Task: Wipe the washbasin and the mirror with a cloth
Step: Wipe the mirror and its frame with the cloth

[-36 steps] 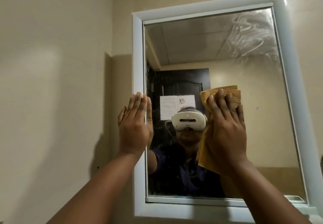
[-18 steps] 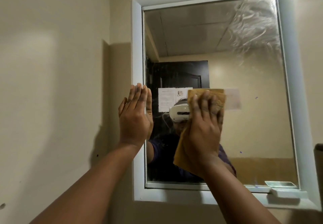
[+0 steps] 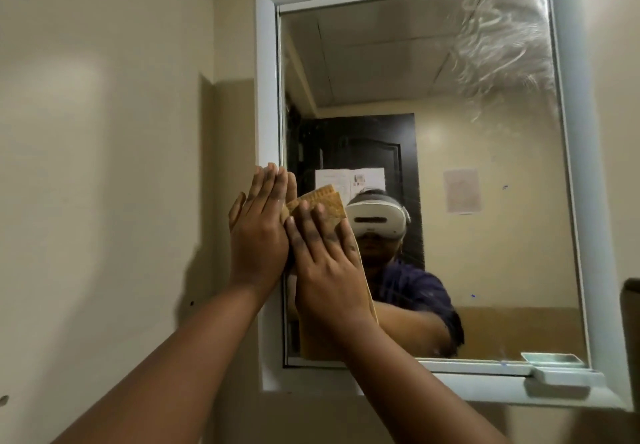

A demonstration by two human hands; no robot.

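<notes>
Now my right hand (image 3: pixel 325 270), fingers straight, presses the cloth (image 3: pixel 327 201) against the mirror's (image 3: pixel 450 132) lower left. The cloth hangs lengthwise, top edge up. My left hand (image 3: pixel 258 235), fingers together, lies flat on the frame (image 3: pixel 266 80).

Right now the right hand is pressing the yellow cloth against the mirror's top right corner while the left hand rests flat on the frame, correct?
No. The head view shows the right hand pressing the yellow cloth against the mirror at its lower left, beside the left hand, not its top right corner. The left hand does rest flat on the frame.
</notes>
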